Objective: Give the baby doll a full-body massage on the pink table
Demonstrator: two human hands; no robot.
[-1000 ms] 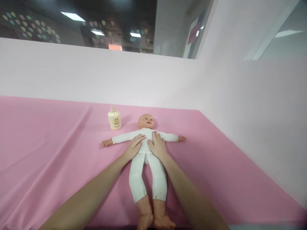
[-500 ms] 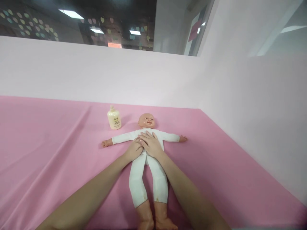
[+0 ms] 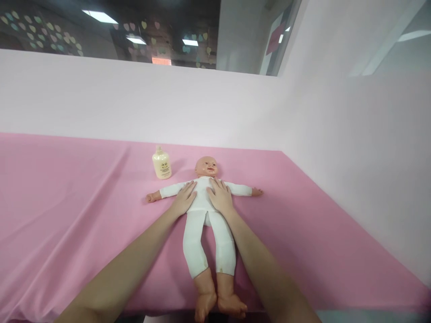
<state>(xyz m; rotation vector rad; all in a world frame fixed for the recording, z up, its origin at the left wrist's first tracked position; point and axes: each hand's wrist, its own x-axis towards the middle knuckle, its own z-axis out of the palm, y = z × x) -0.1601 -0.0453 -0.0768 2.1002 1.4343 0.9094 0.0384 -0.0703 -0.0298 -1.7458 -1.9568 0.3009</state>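
A baby doll (image 3: 203,197) with a white cloth body lies on its back, head away from me, arms spread and feet toward me. My left hand (image 3: 184,198) rests flat on the left side of its chest, near the shoulder. On the right side of the chest lies my right hand (image 3: 220,196), fingers stretched toward the doll's shoulder. Both hands are open and hold nothing; a strip of white chest shows between them. Beyond the doll's left-lying arm stands a cream-coloured pump bottle (image 3: 162,165), upright, with a small dark print on its front.
A pink cloth (image 3: 84,215) with several creases covers the table, whose near edge shows by the doll's feet. White walls (image 3: 134,98) rise behind and on the right. Above the back wall, a window (image 3: 175,27) carries heart-shaped stickers and shows ceiling lights.
My hands have moved apart from the middle of the doll's chest, where they overlapped, to its two sides. The view has shifted slightly; the bottle stands in the same place.
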